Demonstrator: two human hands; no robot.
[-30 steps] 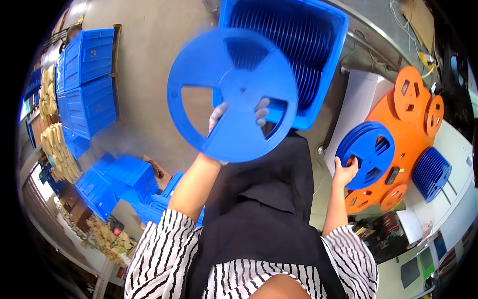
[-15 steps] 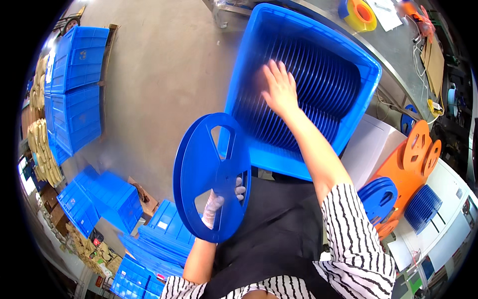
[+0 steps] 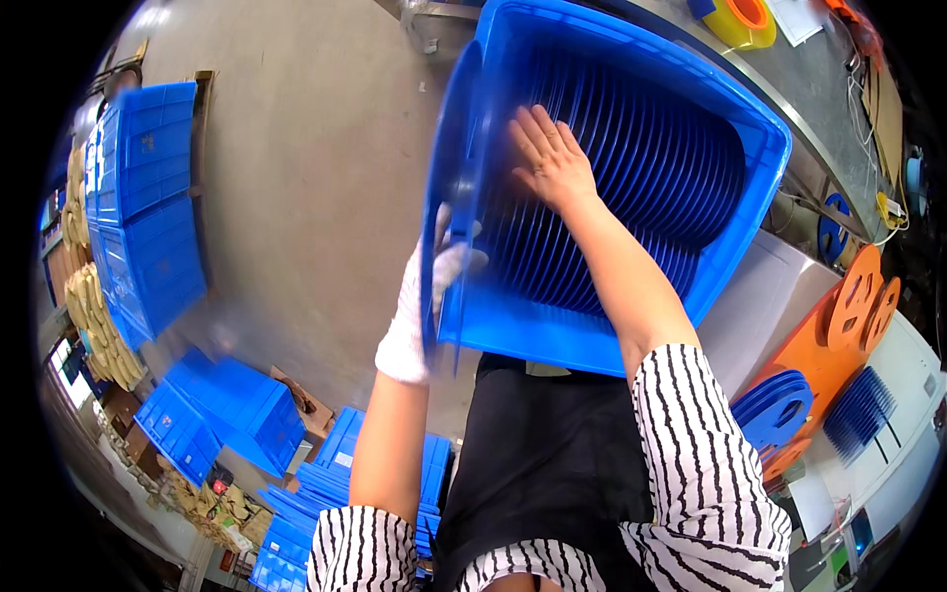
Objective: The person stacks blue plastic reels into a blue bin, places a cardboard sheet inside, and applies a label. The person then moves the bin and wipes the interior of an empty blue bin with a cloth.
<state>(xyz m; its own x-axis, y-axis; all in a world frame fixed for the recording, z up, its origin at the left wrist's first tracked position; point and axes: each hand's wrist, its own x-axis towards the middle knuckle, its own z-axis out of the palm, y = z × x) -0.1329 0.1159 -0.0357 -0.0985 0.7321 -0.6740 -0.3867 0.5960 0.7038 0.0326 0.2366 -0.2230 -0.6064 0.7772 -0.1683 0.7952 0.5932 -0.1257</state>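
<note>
A blue plastic reel (image 3: 449, 148), seen almost edge-on and smeared by motion, stands upright at the left side of the large blue bin (image 3: 771, 148). My left hand (image 3: 406, 331), in a white glove, grips it low, with fingertips showing between its two discs. Inside the bin, a tightly packed row of similar blue reels (image 3: 651, 163) stands on edge. My bare right hand (image 3: 557, 168) is over the left part of that row, palm down, its fingers stretched and slightly apart. Whether it touches the reels I cannot tell.
Behind the bin runs a grey worktable (image 3: 804, 109) bearing a roll of yellow tape (image 3: 745, 22). To the right, an orange rack (image 3: 811, 345) has blue reels (image 3: 774, 409) on it. Stacked blue crates (image 3: 148, 212) stand at left, with more crates (image 3: 237, 409) at lower left.
My left hand has lifted the reel up and right to the bin's left edge, turning it from face-on to edge-on. My right hand stays over the row.
</note>
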